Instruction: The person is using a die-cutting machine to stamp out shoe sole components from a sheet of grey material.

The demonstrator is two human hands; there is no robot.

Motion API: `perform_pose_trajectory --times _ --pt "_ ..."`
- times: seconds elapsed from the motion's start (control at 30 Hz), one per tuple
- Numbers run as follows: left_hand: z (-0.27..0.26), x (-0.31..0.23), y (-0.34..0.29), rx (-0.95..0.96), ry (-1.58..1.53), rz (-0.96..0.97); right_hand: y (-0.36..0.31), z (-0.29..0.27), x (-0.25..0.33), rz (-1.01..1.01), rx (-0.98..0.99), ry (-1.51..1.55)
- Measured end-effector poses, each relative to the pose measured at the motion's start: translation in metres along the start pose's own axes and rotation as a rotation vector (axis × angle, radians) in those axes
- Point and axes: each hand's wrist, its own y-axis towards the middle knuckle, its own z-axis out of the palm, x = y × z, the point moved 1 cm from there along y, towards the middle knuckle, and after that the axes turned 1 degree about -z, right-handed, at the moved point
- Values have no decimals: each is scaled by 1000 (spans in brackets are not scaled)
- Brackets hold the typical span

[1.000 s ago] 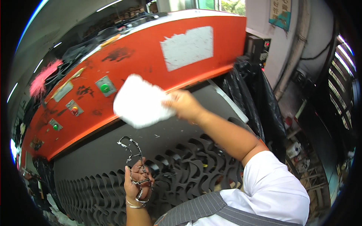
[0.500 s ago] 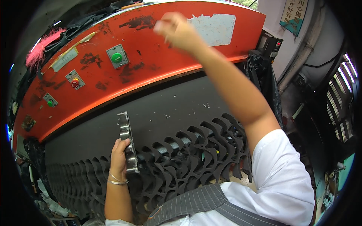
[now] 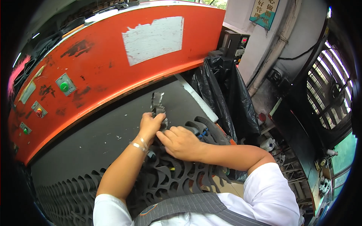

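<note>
Orange machine (image 3: 102,49), opaque bag (image 3: 224,92), left hand (image 3: 150,125) gripping die (image 3: 157,101)

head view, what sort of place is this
Probably a factory workshop: a long orange machine with a green push button, and dark sheeting cut into rows of curved shapes.

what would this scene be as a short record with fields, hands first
left grip: closed on a metal strip, far end sticking out
right grip: close beside the left; contact with the strip unclear
surface: dark grey sheet, wavy cut-outs along the near side
machine: orange-red panel with green buttons, red button
right of sheet: black plastic bag
</note>
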Motion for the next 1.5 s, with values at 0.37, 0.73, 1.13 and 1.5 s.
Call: perform_pose_trajectory --times 0.37,0.73,1.13,1.5 --pt "95 9 58 -129 518 336 -97 22 -190 537 4 662" --pt "99 18 45 -24 728 501 -104 55 -193 506 -85 727" --pt "95 12 67 -15 794 491 -92 79 -206 514 -67 730" --pt "-76 25 12 465 1044 411 -37 -10 -216 670 -62 470"
